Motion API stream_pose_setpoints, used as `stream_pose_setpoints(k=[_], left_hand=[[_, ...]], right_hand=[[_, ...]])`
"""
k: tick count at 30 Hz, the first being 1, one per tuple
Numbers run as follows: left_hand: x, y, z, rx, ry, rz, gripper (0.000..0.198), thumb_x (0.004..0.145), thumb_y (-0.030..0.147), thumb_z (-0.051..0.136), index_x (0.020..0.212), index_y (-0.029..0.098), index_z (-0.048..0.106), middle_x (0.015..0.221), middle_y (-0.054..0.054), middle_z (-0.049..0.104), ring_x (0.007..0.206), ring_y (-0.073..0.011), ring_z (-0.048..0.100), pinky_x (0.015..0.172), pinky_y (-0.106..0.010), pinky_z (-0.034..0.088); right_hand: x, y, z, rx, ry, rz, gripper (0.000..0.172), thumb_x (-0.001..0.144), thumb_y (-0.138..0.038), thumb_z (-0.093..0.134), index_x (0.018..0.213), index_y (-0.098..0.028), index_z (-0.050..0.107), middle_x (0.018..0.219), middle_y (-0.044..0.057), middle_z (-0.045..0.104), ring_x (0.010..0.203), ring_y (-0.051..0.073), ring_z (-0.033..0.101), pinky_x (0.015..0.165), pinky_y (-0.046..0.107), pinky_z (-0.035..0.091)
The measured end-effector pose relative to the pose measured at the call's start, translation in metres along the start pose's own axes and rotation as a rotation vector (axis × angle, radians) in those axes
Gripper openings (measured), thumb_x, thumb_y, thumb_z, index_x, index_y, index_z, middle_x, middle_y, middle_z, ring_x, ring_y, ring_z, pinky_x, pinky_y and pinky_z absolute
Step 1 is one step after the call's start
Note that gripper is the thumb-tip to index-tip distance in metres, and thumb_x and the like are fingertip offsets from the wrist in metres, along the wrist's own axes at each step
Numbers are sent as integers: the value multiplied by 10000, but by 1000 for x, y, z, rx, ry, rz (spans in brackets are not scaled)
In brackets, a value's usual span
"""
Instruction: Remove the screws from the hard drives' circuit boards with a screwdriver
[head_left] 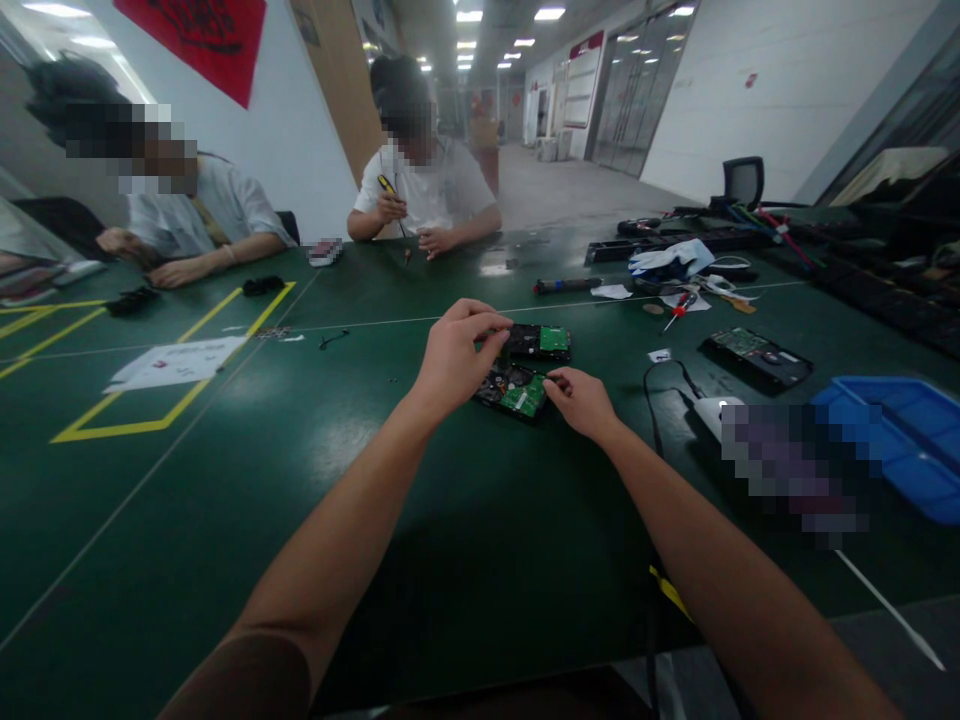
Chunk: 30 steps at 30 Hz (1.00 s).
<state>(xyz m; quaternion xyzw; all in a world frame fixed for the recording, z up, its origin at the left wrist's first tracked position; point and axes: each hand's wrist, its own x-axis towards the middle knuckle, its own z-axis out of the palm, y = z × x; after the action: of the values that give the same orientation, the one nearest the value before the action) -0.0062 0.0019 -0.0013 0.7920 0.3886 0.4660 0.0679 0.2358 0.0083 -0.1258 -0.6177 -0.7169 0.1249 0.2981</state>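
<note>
Two hard drives lie one behind the other on the green table, circuit boards facing up. The near hard drive [523, 396] is partly covered by my left hand [463, 352]. That hand arches over its left end, thumb and fingers pinched together close to the left end of the far hard drive [551, 342]. What the pinch holds, if anything, is hidden. My right hand [583, 402] is closed, its thumb and forefinger at the right edge of the near drive.
A third hard drive [757, 360], a red screwdriver [679, 310], white gloves [670, 260] and a blue tray [900, 440] are at the right. A black electric screwdriver [566, 286] lies behind. Across the table sit two people, one holding a yellow-black tool [387, 185]. Paper [176, 362] lies left.
</note>
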Motion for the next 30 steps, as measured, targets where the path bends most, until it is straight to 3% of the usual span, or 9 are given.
stream_pose_setpoints(k=[4,11,17,24,30], left_hand=[[0,-2,-2,33,-6,9,201,917,172,640,1039,254,779,1012,-48,719,927,-182,677,839,-351,572],[0,-4,-2,53,-22,24,191,932,194,645,1056,258,774,1090,-24,786,1035,-199,729,983,-395,566],[-2,-3,5,30,32,-41,81,894,275,725,956,239,763,998,-26,795,912,-190,745,886,-367,601],[-3,-9,12,-58,87,-17,98,868,272,761,883,198,698,951,-27,767,858,-163,718,849,-332,602],[-2,-3,9,-75,48,-13,157,888,210,724,1044,196,710,1062,-53,710,896,-144,695,846,-303,610]], right_hand=[[0,0,0,4,4,2,274,943,-395,601,1109,-205,709,979,60,746,775,181,657,703,304,486],[-1,1,-1,-1,-8,1,283,946,-404,598,1120,-212,709,990,63,746,788,184,660,702,305,486],[0,2,-1,-4,-6,-6,292,951,-416,591,1119,-211,712,989,64,750,787,183,661,706,306,485],[1,2,-1,-11,-6,-16,283,950,-402,588,1113,-210,715,974,58,750,782,181,659,718,306,485],[0,1,-1,-7,-4,-10,278,943,-400,601,1111,-210,716,976,61,749,781,184,657,716,311,484]])
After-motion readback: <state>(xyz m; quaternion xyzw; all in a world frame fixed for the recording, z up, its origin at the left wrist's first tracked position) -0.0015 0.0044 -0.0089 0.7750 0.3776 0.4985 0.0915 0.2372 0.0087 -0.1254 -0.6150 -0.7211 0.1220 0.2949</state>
